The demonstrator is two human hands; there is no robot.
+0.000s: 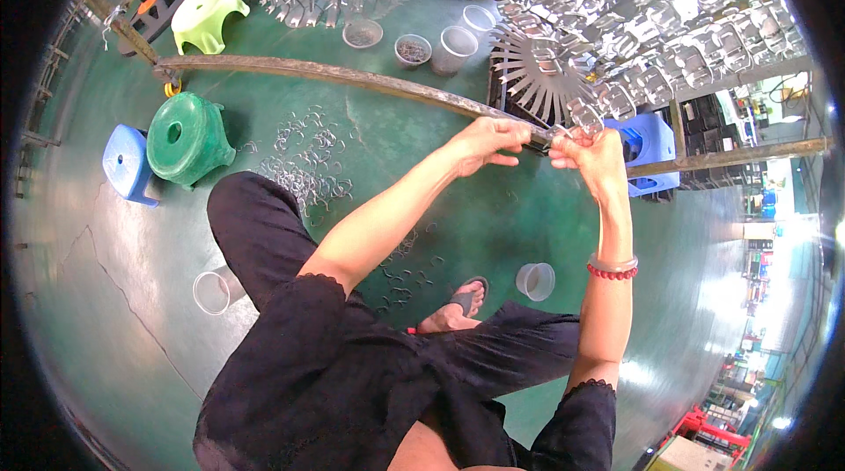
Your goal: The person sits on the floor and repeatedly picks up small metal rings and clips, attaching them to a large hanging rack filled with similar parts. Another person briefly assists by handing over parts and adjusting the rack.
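Note:
Both my hands are raised in front of me at the wooden rail [352, 71], close to the lower edge of the hanging metal parts. My left hand [487, 143] has its fingers curled towards the thumb; whatever lies between them is too small to make out. Just to its right, my right hand [597, 158] pinches a small shiny metal piece [558, 131] between thumb and fingers. Beside and above that hand hang rows of looped silver metal parts [691, 62]. A fan of flat metal strips [544, 75] sits behind the rail.
Curved metal rings [308, 158] lie scattered on the green floor. Plastic cups [455, 50] stand beyond the rail, one cup [535, 281] by my foot, another [216, 291] at left. Green [185, 138], light blue [128, 165] and blue stools [647, 145] stand around.

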